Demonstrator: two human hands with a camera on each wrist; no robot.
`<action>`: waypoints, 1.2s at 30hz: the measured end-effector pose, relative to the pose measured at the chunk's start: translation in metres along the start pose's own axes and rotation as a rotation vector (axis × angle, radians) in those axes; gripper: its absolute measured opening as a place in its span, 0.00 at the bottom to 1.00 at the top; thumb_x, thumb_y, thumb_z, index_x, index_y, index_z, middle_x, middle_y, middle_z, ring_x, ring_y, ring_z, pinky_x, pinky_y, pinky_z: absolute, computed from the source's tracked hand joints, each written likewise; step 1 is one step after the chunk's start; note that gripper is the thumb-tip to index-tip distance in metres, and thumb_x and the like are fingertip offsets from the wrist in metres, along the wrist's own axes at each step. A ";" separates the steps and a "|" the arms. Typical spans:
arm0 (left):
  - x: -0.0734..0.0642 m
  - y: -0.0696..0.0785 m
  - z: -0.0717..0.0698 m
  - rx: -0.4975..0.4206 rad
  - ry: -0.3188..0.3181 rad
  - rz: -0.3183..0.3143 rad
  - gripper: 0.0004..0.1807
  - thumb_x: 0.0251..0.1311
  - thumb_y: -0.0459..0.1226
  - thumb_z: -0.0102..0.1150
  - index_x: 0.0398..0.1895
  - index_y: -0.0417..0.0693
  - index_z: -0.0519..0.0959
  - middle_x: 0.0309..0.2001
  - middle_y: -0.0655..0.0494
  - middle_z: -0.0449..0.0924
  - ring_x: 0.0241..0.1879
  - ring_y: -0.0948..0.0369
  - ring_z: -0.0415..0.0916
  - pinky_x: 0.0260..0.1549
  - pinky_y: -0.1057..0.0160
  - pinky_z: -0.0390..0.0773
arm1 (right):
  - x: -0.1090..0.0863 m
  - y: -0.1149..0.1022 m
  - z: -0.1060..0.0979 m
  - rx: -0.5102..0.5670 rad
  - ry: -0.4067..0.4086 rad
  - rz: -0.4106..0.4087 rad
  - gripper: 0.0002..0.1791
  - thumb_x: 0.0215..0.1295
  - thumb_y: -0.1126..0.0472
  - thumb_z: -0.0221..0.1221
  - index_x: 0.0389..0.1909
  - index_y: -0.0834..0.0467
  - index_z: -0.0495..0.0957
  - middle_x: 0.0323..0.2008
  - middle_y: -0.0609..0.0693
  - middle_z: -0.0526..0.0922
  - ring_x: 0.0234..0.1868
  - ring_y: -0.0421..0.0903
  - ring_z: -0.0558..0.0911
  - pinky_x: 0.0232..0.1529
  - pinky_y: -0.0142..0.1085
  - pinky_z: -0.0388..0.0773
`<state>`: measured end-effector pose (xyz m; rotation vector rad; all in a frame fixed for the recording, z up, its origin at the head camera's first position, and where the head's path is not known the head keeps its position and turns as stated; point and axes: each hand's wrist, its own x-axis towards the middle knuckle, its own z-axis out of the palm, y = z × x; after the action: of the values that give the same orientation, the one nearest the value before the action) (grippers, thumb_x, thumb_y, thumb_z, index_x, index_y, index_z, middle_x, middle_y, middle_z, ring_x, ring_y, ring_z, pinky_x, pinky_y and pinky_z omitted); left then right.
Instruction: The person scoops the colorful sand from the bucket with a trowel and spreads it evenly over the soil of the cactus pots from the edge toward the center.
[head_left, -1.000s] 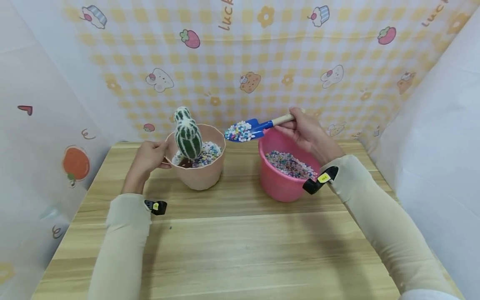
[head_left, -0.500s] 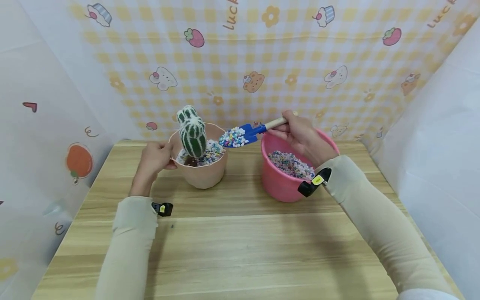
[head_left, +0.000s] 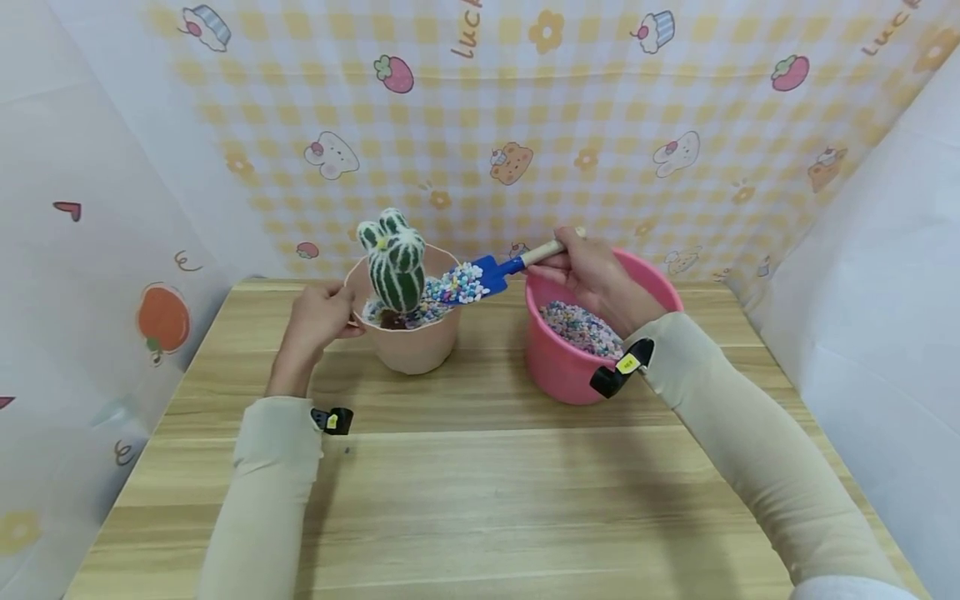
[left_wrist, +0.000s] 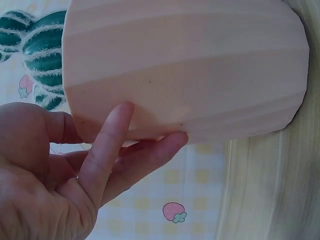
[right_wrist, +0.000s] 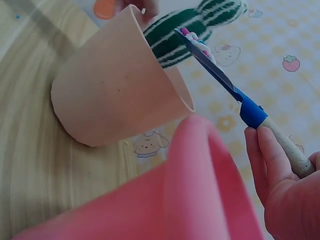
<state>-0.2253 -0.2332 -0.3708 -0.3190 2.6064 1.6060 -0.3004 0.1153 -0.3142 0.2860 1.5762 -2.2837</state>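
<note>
My left hand (head_left: 318, 318) grips the rim of a peach plant pot (head_left: 414, 352) at its left side; in the left wrist view several fingers (left_wrist: 111, 145) lie against the outer wall. A green cactus (head_left: 397, 273) with white fuzzy ridges leans in the pot, among colourful pebbles and a brown patch. My right hand (head_left: 596, 271) holds the pale wooden handle of a small blue trowel (head_left: 495, 273). Pebbles (head_left: 461, 283) heap on its blade, whose tip reaches over the pot's right rim. The right wrist view shows the blade (right_wrist: 215, 72) edge-on beside the cactus.
A pink bucket (head_left: 562, 379) holding more pebbles (head_left: 581, 327) stands to the right, under my right forearm. Both containers are on a wooden table (head_left: 480, 500). A yellow checked cloth (head_left: 450, 125) hangs behind, and white sheets line both sides.
The trowel has moved left and slightly down, from beside the pot to over its rim, still loaded. The pot, cactus and left hand have shifted slightly right in view, and the cactus appears turned.
</note>
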 end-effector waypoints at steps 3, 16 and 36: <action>-0.003 0.002 0.000 0.009 -0.036 -0.013 0.26 0.75 0.45 0.36 0.61 0.37 0.74 0.34 0.49 0.80 0.27 0.67 0.80 0.33 0.67 0.85 | 0.000 0.001 0.002 -0.006 0.003 0.007 0.17 0.78 0.56 0.47 0.40 0.66 0.76 0.33 0.64 0.87 0.39 0.54 0.89 0.46 0.36 0.84; -0.003 -0.001 -0.005 0.041 -0.074 -0.020 0.31 0.75 0.51 0.36 0.73 0.43 0.65 0.59 0.37 0.73 0.34 0.62 0.84 0.34 0.67 0.85 | 0.002 0.009 0.011 -0.051 0.022 0.034 0.15 0.78 0.56 0.48 0.43 0.64 0.75 0.36 0.63 0.87 0.42 0.56 0.88 0.45 0.37 0.85; -0.003 0.001 0.000 0.033 -0.042 -0.029 0.28 0.75 0.47 0.35 0.54 0.33 0.77 0.49 0.38 0.77 0.26 0.67 0.84 0.41 0.66 0.85 | 0.000 0.007 0.026 -0.171 0.058 0.057 0.17 0.78 0.54 0.48 0.48 0.64 0.75 0.33 0.61 0.88 0.37 0.53 0.89 0.41 0.35 0.85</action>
<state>-0.2227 -0.2323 -0.3700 -0.3158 2.5819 1.5418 -0.2971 0.0884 -0.3108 0.3503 1.7564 -2.1001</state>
